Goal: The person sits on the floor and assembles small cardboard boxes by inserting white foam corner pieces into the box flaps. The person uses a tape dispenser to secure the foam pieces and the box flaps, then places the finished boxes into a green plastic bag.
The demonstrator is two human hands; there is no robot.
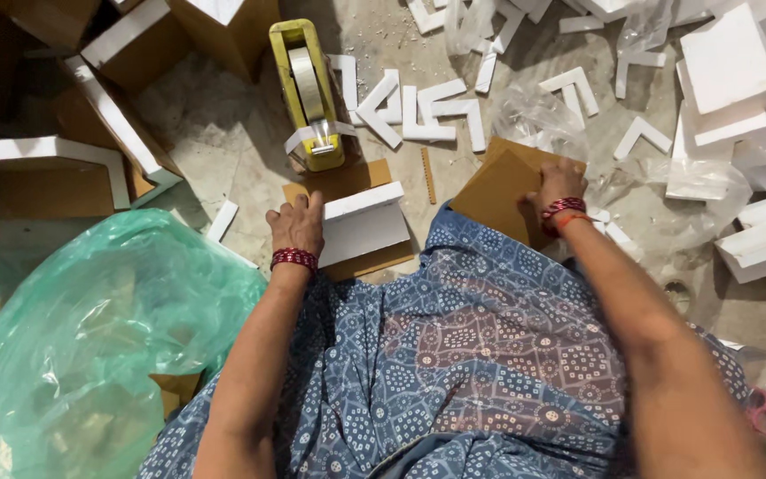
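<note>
Green plastic bag fills the lower left of the floor. Left hand lies curled on the edge of a white foam block atop cardboard. Right hand grips a brown cardboard sheet. Yellow tape dispenser stands just beyond the block.

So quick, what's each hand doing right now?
Left hand: closed on the edge of a white foam block lying on cardboard.
Right hand: fingers curled over a brown cardboard sheet, gripping it.
</note>
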